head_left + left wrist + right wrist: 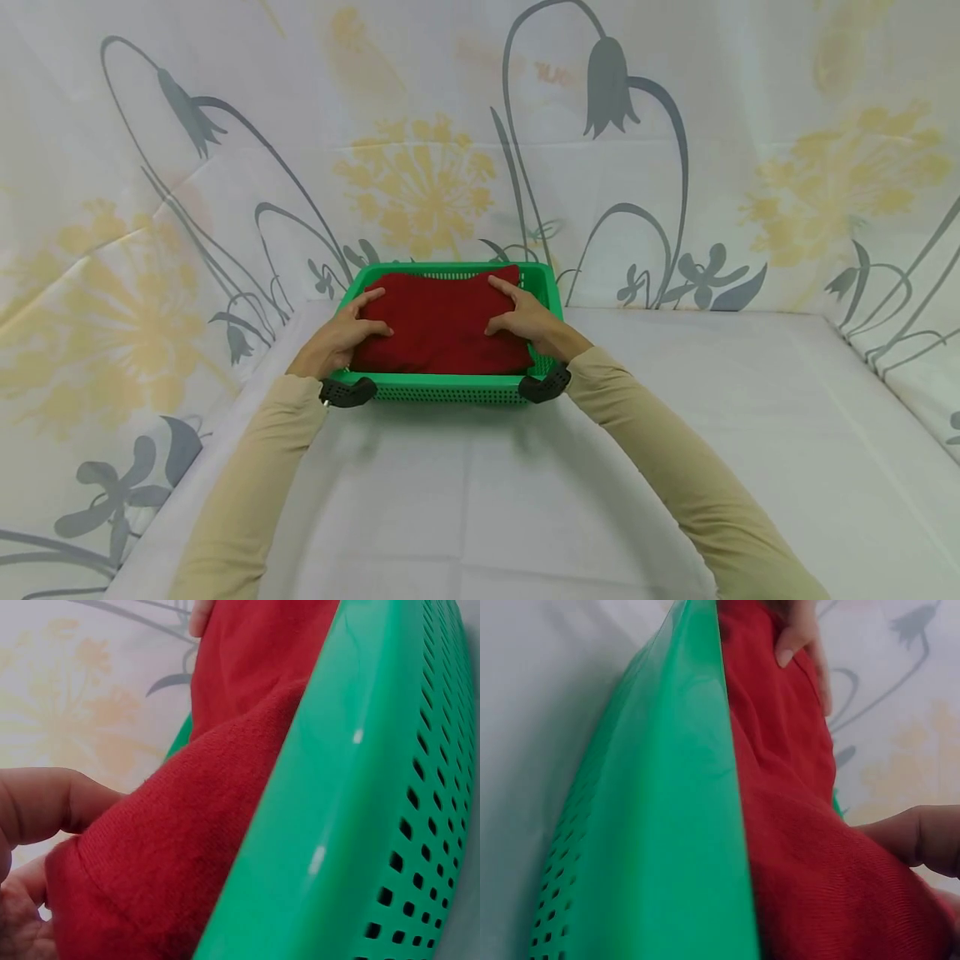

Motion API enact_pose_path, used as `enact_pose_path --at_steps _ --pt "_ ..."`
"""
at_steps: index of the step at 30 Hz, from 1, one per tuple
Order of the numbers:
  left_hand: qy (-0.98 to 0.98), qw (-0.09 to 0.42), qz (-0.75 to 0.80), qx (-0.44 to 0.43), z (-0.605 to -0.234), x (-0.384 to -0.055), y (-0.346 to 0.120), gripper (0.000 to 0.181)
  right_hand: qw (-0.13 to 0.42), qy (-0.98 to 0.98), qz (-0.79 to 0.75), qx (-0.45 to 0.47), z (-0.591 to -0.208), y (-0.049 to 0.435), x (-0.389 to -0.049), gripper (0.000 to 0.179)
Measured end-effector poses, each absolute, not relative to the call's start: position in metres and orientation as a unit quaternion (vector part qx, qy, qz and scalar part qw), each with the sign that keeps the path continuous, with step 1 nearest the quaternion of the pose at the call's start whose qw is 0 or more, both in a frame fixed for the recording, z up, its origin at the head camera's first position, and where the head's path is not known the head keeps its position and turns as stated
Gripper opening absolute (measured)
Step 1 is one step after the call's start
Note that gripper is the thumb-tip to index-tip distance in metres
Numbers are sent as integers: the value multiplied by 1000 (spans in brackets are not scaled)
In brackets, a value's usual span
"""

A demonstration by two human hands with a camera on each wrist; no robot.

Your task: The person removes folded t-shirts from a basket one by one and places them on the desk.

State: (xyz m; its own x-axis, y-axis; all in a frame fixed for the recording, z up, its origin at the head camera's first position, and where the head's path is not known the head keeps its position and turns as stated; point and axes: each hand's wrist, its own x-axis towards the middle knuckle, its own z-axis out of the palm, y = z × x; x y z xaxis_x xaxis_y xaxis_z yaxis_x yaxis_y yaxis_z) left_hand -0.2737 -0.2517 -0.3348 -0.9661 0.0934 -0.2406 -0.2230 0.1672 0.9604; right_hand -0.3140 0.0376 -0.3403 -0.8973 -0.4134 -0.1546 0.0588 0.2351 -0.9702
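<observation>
A folded red cloth [442, 325] lies in a green plastic basket [450, 382], nearly filling it. At the cloth's left side my left hand [337, 337] grips the edge, thumb on top. In the left wrist view, that thumb [56, 799] presses the cloth while fingers show under its edge. My right hand [531, 321] grips the opposite side the same way, its thumb [907, 836] against the cloth in the right wrist view. The basket's near rim passes in front of the cloth in both wrist views.
The basket stands on a white-covered table [465, 483], close to its back. Behind rises a white curtain [465, 108] printed with grey flowers and yellow blooms. Dark bands [545, 383] sit at both wrists, over the basket's front corners.
</observation>
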Motion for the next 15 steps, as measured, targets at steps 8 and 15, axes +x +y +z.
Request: enact_pose_path --at_steps 8,15 --pt "746 120 654 -37 -335 -275 -250 84 188 763 -608 -116 -340 41 -316 89" --pt "746 115 656 -31 -330 -276 -251 83 180 759 -614 -119 -334 45 -315 90"
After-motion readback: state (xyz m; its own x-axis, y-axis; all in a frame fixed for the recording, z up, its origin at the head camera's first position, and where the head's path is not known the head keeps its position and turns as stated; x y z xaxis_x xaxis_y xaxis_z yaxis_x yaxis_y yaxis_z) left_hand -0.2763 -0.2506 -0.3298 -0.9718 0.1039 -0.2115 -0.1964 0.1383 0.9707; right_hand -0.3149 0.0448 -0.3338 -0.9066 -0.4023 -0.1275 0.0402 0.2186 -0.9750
